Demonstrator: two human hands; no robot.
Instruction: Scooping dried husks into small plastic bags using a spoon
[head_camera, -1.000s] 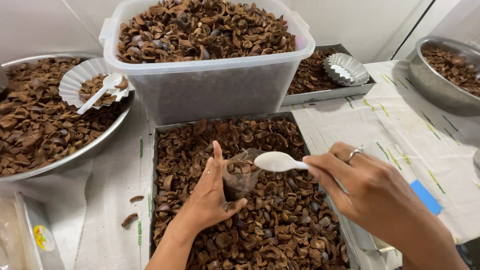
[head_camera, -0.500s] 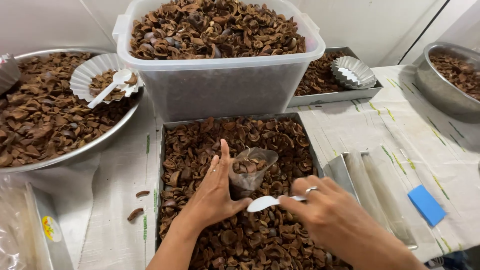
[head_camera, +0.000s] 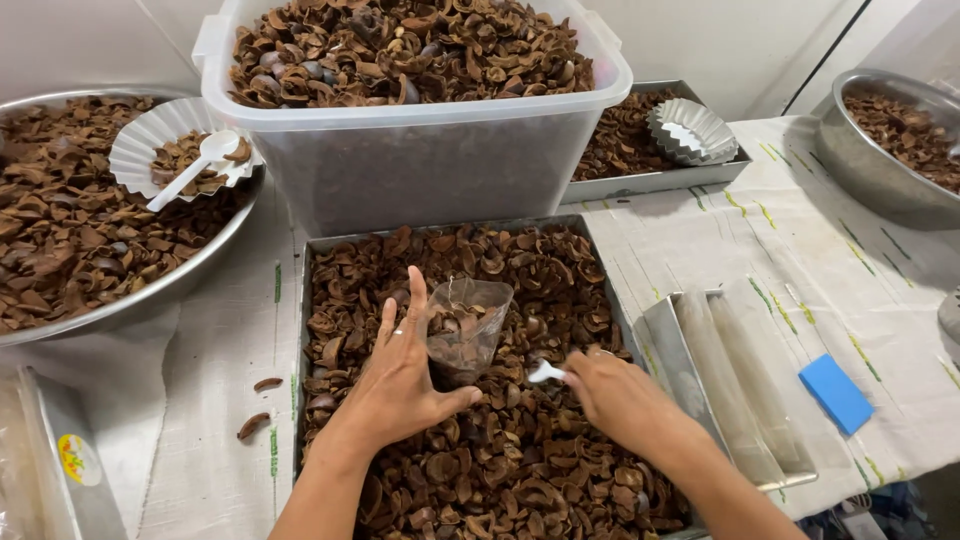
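Note:
My left hand (head_camera: 398, 385) grips a small clear plastic bag (head_camera: 466, 326), held upright and part filled with brown dried shell pieces. It rests on a rectangular metal tray (head_camera: 304, 330) heaped with the same brown pieces (head_camera: 520, 460). My right hand (head_camera: 622, 398) holds a white plastic spoon (head_camera: 545, 374). The spoon's bowl is dug into the pieces just right of the bag.
A big clear plastic tub (head_camera: 420, 150) of shell pieces stands behind the tray. At left, a round metal basin (head_camera: 150, 295) holds a fluted paper cup (head_camera: 165, 150) with another white spoon (head_camera: 195, 170). An empty metal tray (head_camera: 730, 390), blue block (head_camera: 836, 393), fluted moulds (head_camera: 692, 130) and metal bowl (head_camera: 870, 165) sit right.
My right hand has brought the spoon down from the bag's mouth into the pieces in the tray. My left hand has kept the bag upright in place.

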